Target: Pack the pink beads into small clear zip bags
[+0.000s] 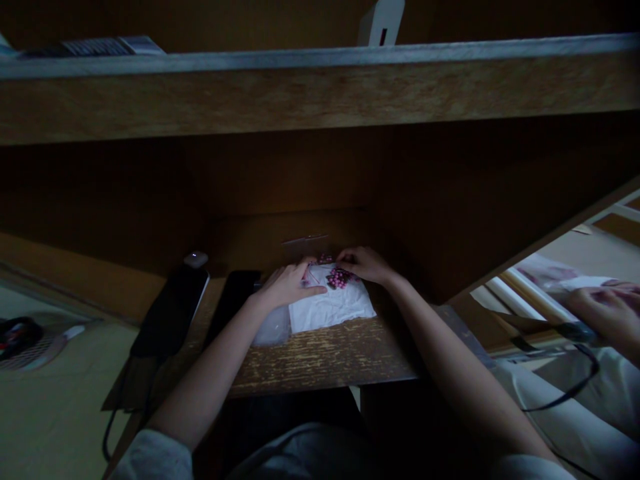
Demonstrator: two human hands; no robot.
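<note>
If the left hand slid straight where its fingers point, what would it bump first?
Probably the pink beads, before reaching the right hand; it's dim, so how high each one sits is hard to tell.

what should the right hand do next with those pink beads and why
Perhaps gently draw the pink beads closer together with the right hand: it is right by them, a few lie farther back, and the left hand rests on the wrinkled white sheet, which could steady it.
</note>
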